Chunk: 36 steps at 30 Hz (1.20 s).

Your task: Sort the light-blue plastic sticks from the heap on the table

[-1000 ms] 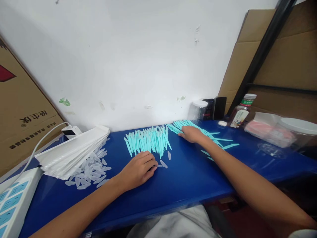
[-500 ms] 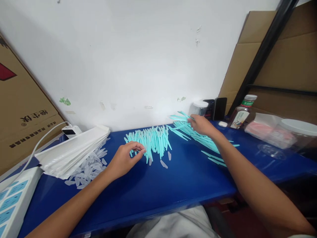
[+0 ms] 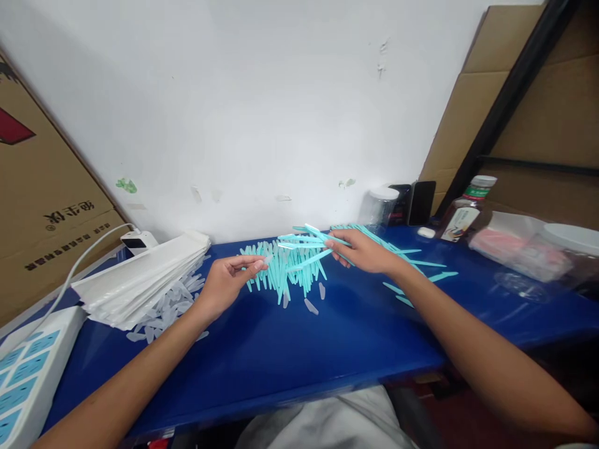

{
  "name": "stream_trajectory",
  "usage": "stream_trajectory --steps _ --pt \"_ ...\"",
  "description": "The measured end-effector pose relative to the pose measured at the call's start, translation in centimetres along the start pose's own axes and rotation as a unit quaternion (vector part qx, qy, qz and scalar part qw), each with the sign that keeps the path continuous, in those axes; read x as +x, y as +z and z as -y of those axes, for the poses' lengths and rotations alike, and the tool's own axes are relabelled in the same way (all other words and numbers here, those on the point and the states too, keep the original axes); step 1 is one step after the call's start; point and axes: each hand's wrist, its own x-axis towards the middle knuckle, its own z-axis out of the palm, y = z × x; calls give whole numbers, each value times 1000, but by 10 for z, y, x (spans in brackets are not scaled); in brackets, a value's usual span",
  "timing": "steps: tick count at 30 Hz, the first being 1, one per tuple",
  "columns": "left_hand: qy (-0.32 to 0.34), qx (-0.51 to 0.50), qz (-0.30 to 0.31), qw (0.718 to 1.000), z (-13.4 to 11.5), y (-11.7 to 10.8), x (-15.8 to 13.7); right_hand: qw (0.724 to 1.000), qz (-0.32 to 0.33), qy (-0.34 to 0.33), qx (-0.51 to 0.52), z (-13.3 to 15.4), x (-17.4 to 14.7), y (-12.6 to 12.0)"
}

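Observation:
My right hand (image 3: 358,249) grips several turquoise eyebrow razors (image 3: 304,240), fanned out to the left above the middle of the table. Thumb and fingertips of my left hand (image 3: 231,284) pinch a small translucent blade cap (image 3: 268,259). Beneath and between the hands lies a row of turquoise razors (image 3: 299,274) with caps on their upper ends. A looser pile of razors (image 3: 369,234) lies behind my right hand and is partly hidden by it. Loose caps (image 3: 311,306) lie in front of the row, and a heap of caps (image 3: 171,312) is by my left forearm.
White plastic sleeves (image 3: 145,280) are stacked at the left, near a power strip (image 3: 42,374) and a cabled white device (image 3: 139,242). On the right stand a clear jar (image 3: 379,209), phones (image 3: 421,202), a bottle (image 3: 465,209) and a pink-filled bag (image 3: 519,246). A white wall bounds the blue table (image 3: 327,349).
My right hand has moved left from the loose pile with the razors, bringing them over the row. My left hand has moved slightly left and up, pinching the cap.

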Motion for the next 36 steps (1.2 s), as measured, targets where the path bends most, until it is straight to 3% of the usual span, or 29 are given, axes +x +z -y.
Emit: stream_trajectory --steps 7,11,18,21,36 --pt "16 -4 -25 1000 3 -1 1 1000 13 -3 -15 8 -2 8" --pt "50 44 -45 997 -1 1 0 1000 11 -3 -14 7 -4 5" --pt "228 159 -127 952 -13 5 -7 999 37 7 14 10 -4 6" --pt "267 165 -133 940 -16 6 -9 999 45 7 27 12 -4 6" --pt "282 160 -157 933 -17 9 -12 998 55 2 34 8 -4 5"
